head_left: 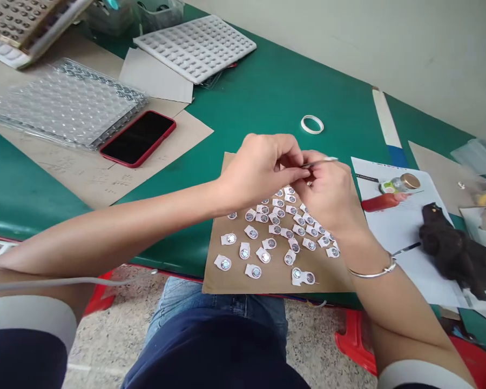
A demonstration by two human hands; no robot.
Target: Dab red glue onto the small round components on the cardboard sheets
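My left hand [263,165] and my right hand [332,189] meet above a brown cardboard sheet [222,283], with their fingertips pinched together. From the right hand's fingers juts a thin metal tool [326,160] that looks like tweezers; most of it is hidden. What the left thumb and index finger pinch is too small and covered to make out. On the cardboard, below the hands, lie several small round silver discs on white paper tabs [264,255]. They sit in loose rows, and some are tucked behind the right hand.
A white tape roll [312,125] lies beyond the hands. To the left are a red-cased phone [137,139], clear plastic trays [73,102] and a white moulded tray [196,48]. At right, a glass jar [400,183], red-orange tube [380,202] and dark cloth [456,246] rest on paper.
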